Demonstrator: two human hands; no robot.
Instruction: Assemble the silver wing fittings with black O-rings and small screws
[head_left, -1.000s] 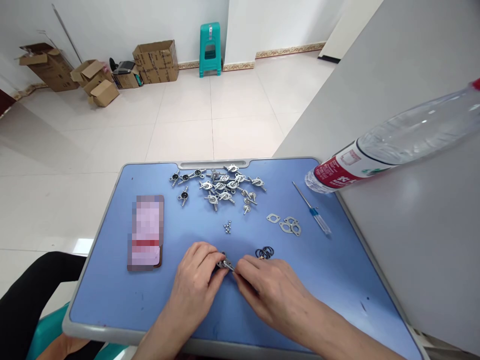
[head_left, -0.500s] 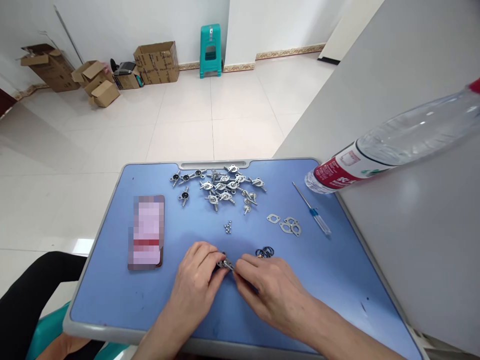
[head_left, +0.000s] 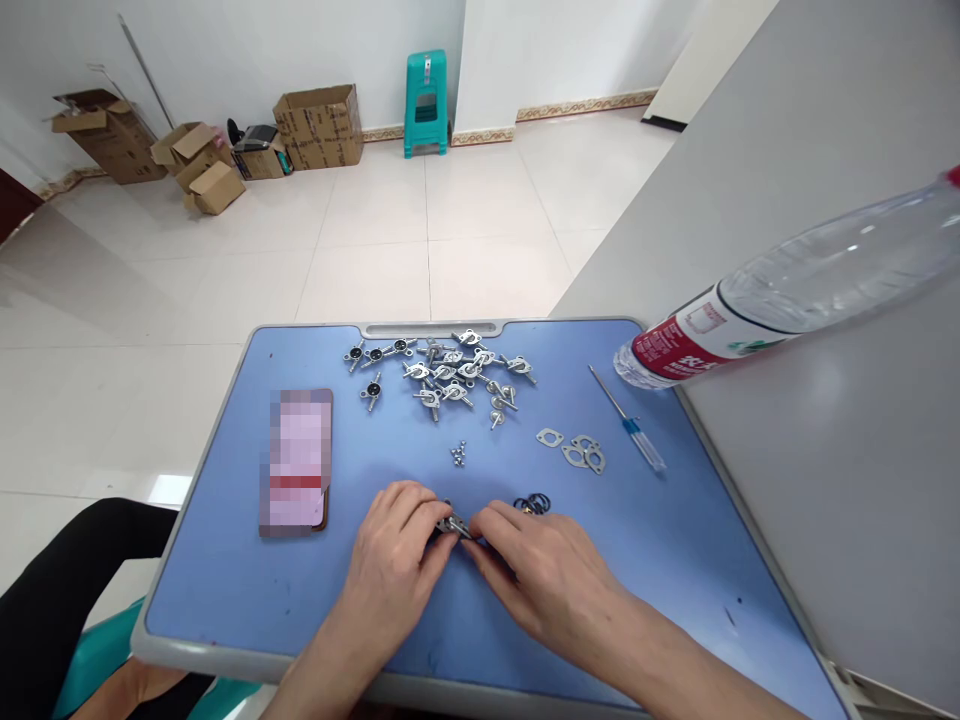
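Low in the middle of the table, my left hand (head_left: 405, 545) pinches a small metal valve (head_left: 452, 524) between thumb and fingers. On the other side my right hand (head_left: 536, 570) is closed on the end of the valve's lever, its fingertips partly hiding it. Just beyond my right fingers lie several black rubber rings (head_left: 534, 503). A little pile of screws (head_left: 458, 454) sits farther out. Behind them is a heap of similar metal valves (head_left: 454, 372), with several valve bodies (head_left: 373, 391) showing black round faces to its left. Flat oval metal plates (head_left: 575, 455) lie to the right.
A phone (head_left: 300, 465) lies at the left of the blue table (head_left: 225, 600). On the right are a screwdriver (head_left: 630, 425) with a clear handle and a large water bottle (head_left: 697, 330). A grey panel (head_left: 862, 420) borders the right side. Someone's dark-clothed leg (head_left: 90, 570) shows lower left.
My hands stay in nearly the same place around the valve; the lever end in my right fingers is turned slightly. The whole view has shifted a little.
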